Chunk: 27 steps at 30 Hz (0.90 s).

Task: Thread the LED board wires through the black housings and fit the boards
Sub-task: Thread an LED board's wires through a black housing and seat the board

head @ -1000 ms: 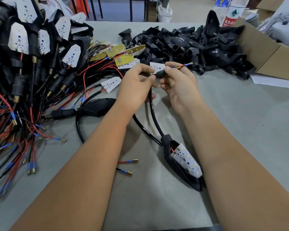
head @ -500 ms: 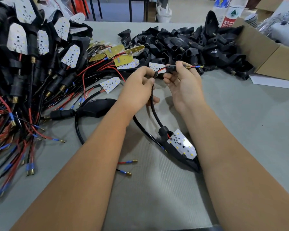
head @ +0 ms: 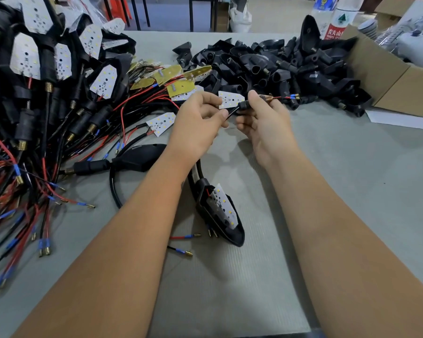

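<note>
Under the left hand [head: 197, 123], black cable [head: 197, 171] partly hidden, right hand [head: 264, 123] covering black sleeve [head: 244, 105]

Matt ribbed grey table mat [head: 230, 284]

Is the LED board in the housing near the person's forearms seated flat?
No: the LED board stands tilted, one edge lifted out of its black housing.

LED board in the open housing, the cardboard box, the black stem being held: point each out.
LED board [head: 224, 207], head view, middle of its white face.
cardboard box [head: 376, 67], head view, its near flap.
black stem [head: 244, 105], head view, its collar beside the right thumb.
</note>
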{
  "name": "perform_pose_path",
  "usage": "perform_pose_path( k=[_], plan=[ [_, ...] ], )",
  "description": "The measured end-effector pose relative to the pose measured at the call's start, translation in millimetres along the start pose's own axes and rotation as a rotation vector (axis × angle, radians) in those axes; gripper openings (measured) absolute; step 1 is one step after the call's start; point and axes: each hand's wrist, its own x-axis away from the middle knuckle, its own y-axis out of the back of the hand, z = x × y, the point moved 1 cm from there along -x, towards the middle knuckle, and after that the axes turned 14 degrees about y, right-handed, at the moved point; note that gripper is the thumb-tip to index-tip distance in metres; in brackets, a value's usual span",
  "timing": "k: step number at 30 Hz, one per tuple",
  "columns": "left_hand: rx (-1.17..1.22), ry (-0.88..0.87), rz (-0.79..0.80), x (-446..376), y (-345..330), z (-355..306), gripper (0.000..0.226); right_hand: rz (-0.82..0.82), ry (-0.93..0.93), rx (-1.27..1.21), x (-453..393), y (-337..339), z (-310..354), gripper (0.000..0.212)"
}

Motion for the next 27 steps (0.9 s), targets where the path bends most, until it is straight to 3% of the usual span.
perform_pose_path(
  k=[8,12,17,20,23,27],
  plan=[
    [-0.017,-0.078,0.038,4.4,-0.8,-0.6,0.018,-0.01,-0.014,0.071,-1.0,2.9,-1.3,0.015],
    [0.072,0.0,-0.064,4.9,-2.4,-1.9,0.006,0.111,0.03,0.167,2.3,-0.6,-2.1,0.017],
    [0.104,0.051,-0.119,4.6,-1.7,-1.1,0.023,0.275,0.133,0.351,9.5,-6.8,-2.9,0.027],
    [0.048,0.12,-0.051,3.1,-2.0,0.5,0.035,0.254,0.052,0.332,8.4,-8.1,-0.2,0.04],
    [-0.047,0.103,-0.012,2.6,-3.7,0.5,0.031,0.195,-0.053,0.295,4.6,-7.9,0.3,0.049],
    [-0.246,-0.011,-0.031,3.3,-3.6,0.7,0.031,0.122,-0.013,0.148,3.6,-2.9,-0.3,0.035]
  ],
)
